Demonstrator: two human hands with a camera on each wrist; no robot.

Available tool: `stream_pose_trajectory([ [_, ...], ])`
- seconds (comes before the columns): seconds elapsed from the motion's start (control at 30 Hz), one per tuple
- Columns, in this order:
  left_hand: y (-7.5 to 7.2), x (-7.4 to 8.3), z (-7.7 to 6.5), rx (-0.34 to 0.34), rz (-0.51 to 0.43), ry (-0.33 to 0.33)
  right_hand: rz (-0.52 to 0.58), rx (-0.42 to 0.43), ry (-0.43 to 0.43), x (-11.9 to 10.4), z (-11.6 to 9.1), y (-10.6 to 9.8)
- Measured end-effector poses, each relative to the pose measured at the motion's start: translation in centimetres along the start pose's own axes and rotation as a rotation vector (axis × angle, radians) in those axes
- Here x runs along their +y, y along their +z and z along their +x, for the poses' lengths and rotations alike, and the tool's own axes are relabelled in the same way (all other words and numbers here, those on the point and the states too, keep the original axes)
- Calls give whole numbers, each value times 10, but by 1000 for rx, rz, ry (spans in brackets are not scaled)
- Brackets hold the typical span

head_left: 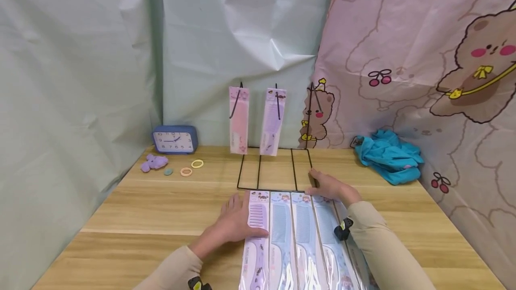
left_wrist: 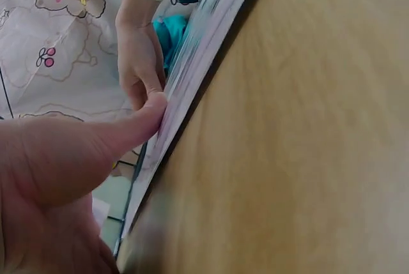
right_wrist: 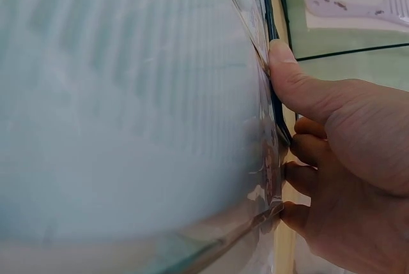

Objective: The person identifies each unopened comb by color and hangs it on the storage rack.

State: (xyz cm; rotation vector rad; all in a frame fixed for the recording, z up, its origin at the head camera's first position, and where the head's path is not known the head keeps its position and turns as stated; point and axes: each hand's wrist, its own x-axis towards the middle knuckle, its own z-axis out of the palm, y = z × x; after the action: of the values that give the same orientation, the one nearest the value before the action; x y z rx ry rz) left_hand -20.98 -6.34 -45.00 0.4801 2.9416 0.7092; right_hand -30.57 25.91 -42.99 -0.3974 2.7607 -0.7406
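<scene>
A row of packaged combs lies on the table in the head view: a purple comb [head_left: 258,218] at the left, then several blue combs [head_left: 281,232] side by side. My left hand [head_left: 234,218] is flat beside the purple comb's packet, fingers stretched forward and thumb across the packet. My right hand [head_left: 328,187] touches the front right corner of a black wire rack [head_left: 278,190], at the packets' top ends. In the right wrist view its thumb and fingertips line the black wire. The right forearm partly covers the rightmost packet.
On the rack's hooks hang a pink comb packet [head_left: 239,120] and a purple comb packet [head_left: 273,122]; a third hook [head_left: 313,91] stands to their right. At back left are a blue clock [head_left: 175,140], a purple toy [head_left: 154,163] and small rings [head_left: 197,164]. A turquoise cloth [head_left: 389,155] lies back right.
</scene>
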Motion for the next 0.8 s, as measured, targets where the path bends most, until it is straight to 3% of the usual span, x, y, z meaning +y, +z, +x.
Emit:
stream_pose_trajectory([
  [0.37,-23,-4,-3,-116,-1,21,-25,18,-17,2,3,3],
  [0.8,-37,-24,0,-47,-101,38,-27,4,13,-1,2,3],
])
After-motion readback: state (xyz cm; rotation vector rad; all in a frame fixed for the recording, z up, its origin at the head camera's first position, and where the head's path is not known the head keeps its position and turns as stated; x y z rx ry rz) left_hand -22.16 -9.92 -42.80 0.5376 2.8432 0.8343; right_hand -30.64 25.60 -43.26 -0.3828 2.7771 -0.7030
